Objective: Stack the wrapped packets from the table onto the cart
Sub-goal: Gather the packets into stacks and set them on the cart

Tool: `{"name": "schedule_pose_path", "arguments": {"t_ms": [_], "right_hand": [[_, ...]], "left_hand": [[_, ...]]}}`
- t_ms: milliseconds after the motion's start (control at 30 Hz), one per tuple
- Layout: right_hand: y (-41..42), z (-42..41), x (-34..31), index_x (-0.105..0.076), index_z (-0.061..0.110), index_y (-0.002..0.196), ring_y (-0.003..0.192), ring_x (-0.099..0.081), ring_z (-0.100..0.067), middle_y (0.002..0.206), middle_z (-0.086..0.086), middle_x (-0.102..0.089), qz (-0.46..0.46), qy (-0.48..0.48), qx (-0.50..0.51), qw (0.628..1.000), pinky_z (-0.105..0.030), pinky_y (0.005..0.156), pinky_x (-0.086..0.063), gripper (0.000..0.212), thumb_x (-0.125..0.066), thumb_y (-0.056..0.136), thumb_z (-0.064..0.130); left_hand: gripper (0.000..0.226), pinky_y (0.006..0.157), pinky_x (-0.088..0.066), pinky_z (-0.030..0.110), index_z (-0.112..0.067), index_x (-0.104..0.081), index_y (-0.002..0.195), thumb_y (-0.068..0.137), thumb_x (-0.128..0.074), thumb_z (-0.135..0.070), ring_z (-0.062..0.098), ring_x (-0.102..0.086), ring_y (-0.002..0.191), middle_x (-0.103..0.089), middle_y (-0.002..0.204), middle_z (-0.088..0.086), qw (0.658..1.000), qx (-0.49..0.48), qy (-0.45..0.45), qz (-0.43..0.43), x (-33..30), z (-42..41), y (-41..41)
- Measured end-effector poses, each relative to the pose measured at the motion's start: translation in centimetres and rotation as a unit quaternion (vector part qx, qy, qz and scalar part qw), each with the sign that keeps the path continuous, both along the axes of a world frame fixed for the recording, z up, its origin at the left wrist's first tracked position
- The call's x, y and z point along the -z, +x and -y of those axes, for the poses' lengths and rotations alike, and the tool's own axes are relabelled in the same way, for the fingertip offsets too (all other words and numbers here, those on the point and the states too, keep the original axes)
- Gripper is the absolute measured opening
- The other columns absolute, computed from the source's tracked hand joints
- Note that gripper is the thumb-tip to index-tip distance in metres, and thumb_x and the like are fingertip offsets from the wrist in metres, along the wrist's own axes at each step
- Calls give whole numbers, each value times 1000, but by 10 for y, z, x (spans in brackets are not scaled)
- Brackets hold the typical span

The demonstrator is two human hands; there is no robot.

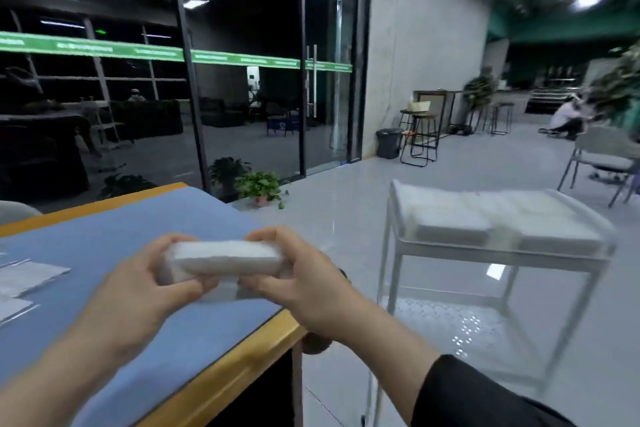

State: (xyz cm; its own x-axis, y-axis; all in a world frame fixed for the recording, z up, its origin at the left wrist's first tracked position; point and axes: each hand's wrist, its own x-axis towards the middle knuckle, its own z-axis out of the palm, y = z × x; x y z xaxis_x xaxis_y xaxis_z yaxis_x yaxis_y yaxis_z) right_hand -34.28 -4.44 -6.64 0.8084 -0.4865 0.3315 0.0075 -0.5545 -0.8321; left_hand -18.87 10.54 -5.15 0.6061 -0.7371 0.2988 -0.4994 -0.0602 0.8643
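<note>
While both the left hand (pixel 145 282) and right hand (pixel 294 274) grip one packet (pixel 225 258) above the worktop (pixel 114 229), it looks mid-carry; next it probably needs setting on the cart (pixel 498 246) stack.

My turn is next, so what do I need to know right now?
Left hand and right hand: together they grip one white wrapped packet, one at each end, above the blue-topped table.
Cart: the white metal cart stands to the right of the table and already carries white packets on its top shelf.
Left: set the held packet on that stack. Flat white wrapped pieces lie at the table's left edge; too blurred to tell if they are packets.
</note>
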Motion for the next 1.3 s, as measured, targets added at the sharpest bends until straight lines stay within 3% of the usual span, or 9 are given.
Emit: {"name": "schedule_pose_path", "arguments": {"t_ms": [100,200,400,567,833,933,1100,1200,1300], "right_hand": [[-62,17,-5,-58,34,125,96,-60,-4,109,12,-63,-7,-24,42,999,-25,85,-53,39,-72,92,20],[-118,35,-1,-58,42,119,93,-59,-1,104,19,-63,-38,-64,89,993,-30,86,-53,36,-74,90,30],[-200,66,19,-57,48,111,96,-58,1,107,20,-64,-94,-74,159,980,-25,83,-50,30,-73,89,38],[-238,81,62,-57,46,108,92,-55,9,102,24,-62,-137,-55,179,973,-15,71,-41,30,-75,86,35],[-257,123,76,-58,48,117,100,-56,8,112,28,-61,-161,-25,197,967,-14,82,-46,40,-72,84,29],[-257,137,89,-60,43,118,103,-55,9,113,27,-62,-182,-34,217,959,-19,89,-48,36,-70,85,29],[-255,146,126,-60,42,112,97,-55,9,107,27,-60,-188,-34,278,942,-10,76,-42,33,-68,86,24],[-249,155,144,-58,41,111,82,-59,2,97,22,-63,-190,-1,337,922,-10,62,-44,31,-66,88,22],[-234,175,159,-58,35,114,73,-60,-5,95,12,-64,-189,32,385,903,-16,52,-43,31,-66,87,22]], "left_hand": [[26,53,-43,11,-28,-71,86,73,-85,-10,2,-60,62,-70,70,-11,998,59,-6,-22,-5,33,-42],[26,54,-45,9,-20,-71,90,75,-84,-4,2,-63,64,-72,76,-4,994,112,8,-13,0,60,-87],[33,62,-47,15,-40,-68,98,83,-79,-13,6,-66,75,-73,87,-9,981,169,80,51,32,103,-145],[33,64,-47,13,-34,-69,101,83,-76,-7,1,-64,78,-72,89,-17,967,205,148,24,69,131,-178],[36,79,-55,27,-45,-68,97,84,-78,-12,9,-69,85,-75,95,-7,957,242,159,-4,86,182,-192],[38,82,-56,30,-46,-68,98,83,-77,-13,7,-69,85,-75,93,-8,960,235,155,1,101,199,-195],[38,84,-45,9,-45,-60,117,88,-78,-29,-14,-57,104,-65,111,-30,978,175,115,-17,137,203,-199],[8,74,-46,7,-37,-67,100,97,-66,-30,-6,-64,95,-70,93,-23,993,70,64,-65,156,196,-190],[7,70,-45,17,-31,-60,106,103,-54,-28,4,-63,95,-67,104,-13,990,0,66,-128,172,197,-177]]}}
